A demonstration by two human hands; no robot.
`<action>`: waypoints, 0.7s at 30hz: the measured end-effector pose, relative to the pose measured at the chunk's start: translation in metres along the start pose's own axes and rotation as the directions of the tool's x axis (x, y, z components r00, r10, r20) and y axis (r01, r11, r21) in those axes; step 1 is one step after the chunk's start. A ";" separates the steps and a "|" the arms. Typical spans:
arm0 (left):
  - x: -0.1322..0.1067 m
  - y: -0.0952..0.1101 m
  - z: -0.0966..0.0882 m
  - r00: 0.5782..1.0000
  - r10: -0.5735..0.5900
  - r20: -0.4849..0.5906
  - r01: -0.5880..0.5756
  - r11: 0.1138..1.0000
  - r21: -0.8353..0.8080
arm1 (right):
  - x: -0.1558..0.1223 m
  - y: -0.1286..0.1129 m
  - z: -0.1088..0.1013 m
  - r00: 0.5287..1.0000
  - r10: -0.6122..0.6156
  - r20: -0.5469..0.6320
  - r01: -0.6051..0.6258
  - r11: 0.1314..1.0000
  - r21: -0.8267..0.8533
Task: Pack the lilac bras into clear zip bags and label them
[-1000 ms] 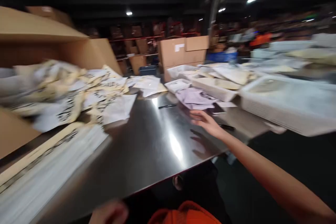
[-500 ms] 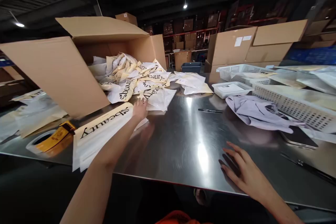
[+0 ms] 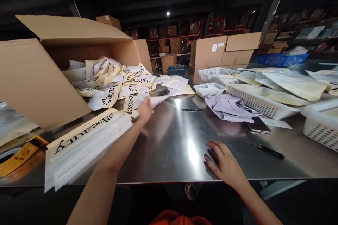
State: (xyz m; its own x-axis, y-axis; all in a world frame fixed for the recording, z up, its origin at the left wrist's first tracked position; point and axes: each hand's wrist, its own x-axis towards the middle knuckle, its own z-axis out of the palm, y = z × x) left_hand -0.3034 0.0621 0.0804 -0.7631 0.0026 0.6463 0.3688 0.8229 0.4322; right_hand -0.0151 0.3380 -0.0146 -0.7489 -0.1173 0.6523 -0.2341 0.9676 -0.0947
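My left hand [image 3: 145, 110] is closed on the edge of a white-and-cream packaging bag [image 3: 160, 100], at the front of a heap of similar bags [image 3: 121, 81] printed with black "beauty" lettering. The heap spills out of a large cardboard box [image 3: 66, 56] lying on its side. Close to my left forearm lies a stack of flat "beauty" bags [image 3: 87, 137]. My right hand [image 3: 223, 163] hovers or rests by the table's front edge, fingers apart and holding nothing. A black pen [image 3: 192, 110] lies beyond it.
On the metal table [image 3: 169, 147] are an orange tape roll [image 3: 22, 156], a lilac cloth [image 3: 228, 107], a phone [image 3: 258, 125] and a dark knife-like tool [image 3: 266, 149]. White perforated baskets [image 3: 260, 103] with bags stand right. Cardboard boxes [image 3: 206, 54] are behind.
My left hand has closed on a bag at the heap's front and lifted its edge a little. The view has turned right. My right hand stays open.
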 end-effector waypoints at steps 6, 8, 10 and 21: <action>0.070 0.011 -0.123 0.889 -0.006 -0.458 -0.040 0.995 -0.092 | -0.001 0.001 0.008 1.000 0.015 -0.022 -0.015 1.000 -0.003; 0.087 0.016 -0.157 0.842 0.098 -0.531 -0.171 0.981 -0.091 | -0.001 0.001 0.010 0.999 0.028 -0.027 -0.028 1.000 0.001; 0.096 0.025 -0.178 0.818 0.270 -0.507 -0.347 0.936 -0.062 | 0.000 0.003 0.010 0.998 0.045 -0.033 -0.044 0.999 0.026; -0.038 0.156 -0.074 0.144 0.845 0.515 -0.914 0.313 -0.258 | 0.024 -0.041 -0.007 0.843 0.527 0.109 -0.420 0.517 0.746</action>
State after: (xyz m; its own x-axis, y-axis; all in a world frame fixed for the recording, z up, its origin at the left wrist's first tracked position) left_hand -0.1776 0.1484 0.1700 -0.0715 0.9884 0.1343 0.9497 0.1086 -0.2939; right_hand -0.0192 0.2976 0.0101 -0.8221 0.3871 0.4176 -0.2690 0.3823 -0.8840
